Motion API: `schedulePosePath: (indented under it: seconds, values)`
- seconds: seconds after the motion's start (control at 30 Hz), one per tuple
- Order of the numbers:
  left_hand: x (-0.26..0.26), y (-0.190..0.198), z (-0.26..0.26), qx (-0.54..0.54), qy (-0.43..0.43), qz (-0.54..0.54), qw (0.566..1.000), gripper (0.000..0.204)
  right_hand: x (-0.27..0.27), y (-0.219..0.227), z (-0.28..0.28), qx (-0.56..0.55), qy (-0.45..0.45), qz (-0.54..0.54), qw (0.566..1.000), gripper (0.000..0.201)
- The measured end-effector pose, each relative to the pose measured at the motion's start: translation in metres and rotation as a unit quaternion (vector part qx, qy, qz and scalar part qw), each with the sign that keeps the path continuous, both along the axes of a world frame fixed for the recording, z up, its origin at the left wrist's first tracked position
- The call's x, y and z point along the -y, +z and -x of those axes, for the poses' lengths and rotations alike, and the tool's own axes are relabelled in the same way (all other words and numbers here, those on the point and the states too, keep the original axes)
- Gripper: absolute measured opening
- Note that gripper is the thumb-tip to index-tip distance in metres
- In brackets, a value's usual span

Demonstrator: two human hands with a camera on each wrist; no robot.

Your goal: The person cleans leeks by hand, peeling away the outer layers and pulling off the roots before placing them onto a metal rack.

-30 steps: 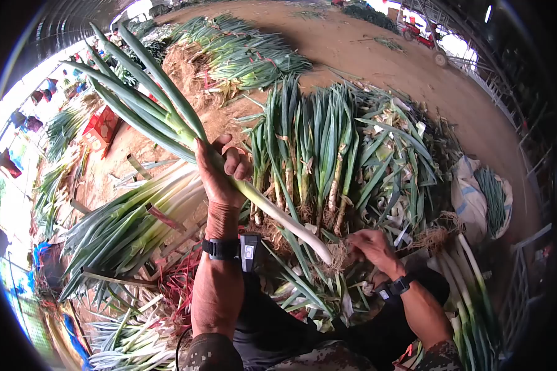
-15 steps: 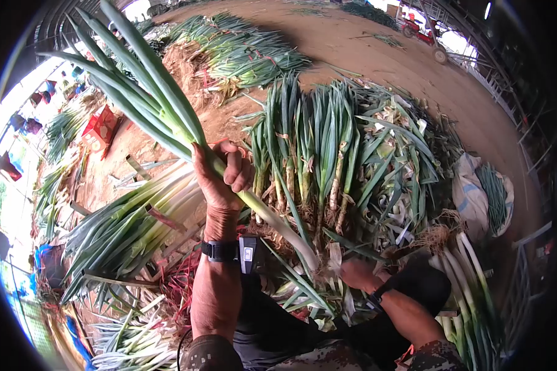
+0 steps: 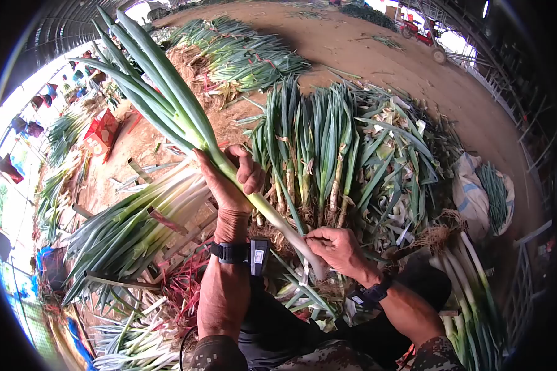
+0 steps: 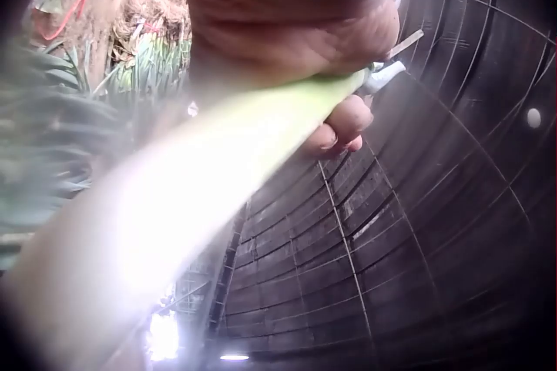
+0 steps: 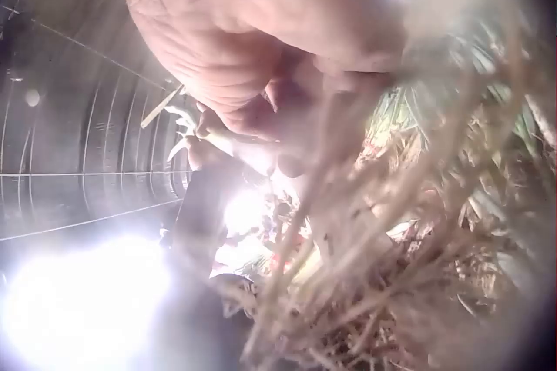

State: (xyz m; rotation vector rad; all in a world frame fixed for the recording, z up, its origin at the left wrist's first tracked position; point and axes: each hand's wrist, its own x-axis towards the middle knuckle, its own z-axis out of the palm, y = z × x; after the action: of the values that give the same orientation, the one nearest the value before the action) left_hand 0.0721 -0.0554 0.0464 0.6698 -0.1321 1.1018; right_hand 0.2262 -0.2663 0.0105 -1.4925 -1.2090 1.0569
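Observation:
A long green onion [image 3: 278, 221] slants across the head view, leaves at upper left, white root end low in the middle. The left hand [image 3: 232, 182] grips its stalk below the leaves, fingers curled round it. At the white lower shaft, the right hand [image 3: 340, 250] pinches with thumb and fingers near the root end. In the left wrist view the pale shaft [image 4: 174, 188] runs out from under the left hand [image 4: 287, 32]. Blurred roots [image 5: 348, 301] fill the foreground of the right wrist view, beneath the right hand [image 5: 261, 40].
Upright unpeeled onions [image 3: 315, 148] stand beyond the hands, beside a heap of leaf scraps [image 3: 399, 161]. Cleaned onions [image 3: 136, 216] lie on a rack at left. Rooted onions [image 3: 467, 290] lie at lower right, below a white sack [image 3: 470, 188]. A red box [image 3: 102, 135] sits at far left.
The right hand has moved down past the roots, then back up and left onto the white shaft. The left hand, still gripping the onion, has shifted slightly right.

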Motion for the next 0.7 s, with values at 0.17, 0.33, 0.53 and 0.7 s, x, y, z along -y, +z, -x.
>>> schedulePosePath:
  seconds: [0.17,0.33,0.53,0.7]
  values:
    - [-0.001,-0.002,0.001,-0.007,0.031,0.022,0.999,0.075,0.001,0.015,0.002,0.028,0.000,0.014,1.000,0.020]
    - [0.001,0.000,0.001,-0.032,0.049,0.050,0.997,0.073,-0.002,0.008,0.003,0.154,0.003,-0.069,0.986,0.014]
    - [0.001,-0.003,-0.003,-0.037,0.053,0.019,0.998,0.074,-0.003,0.010,0.008,0.157,-0.013,-0.069,0.985,0.012]
    - [0.006,-0.002,-0.009,-0.060,0.072,0.037,0.995,0.073,-0.015,0.017,0.015,0.111,-0.030,-0.121,0.986,0.012]
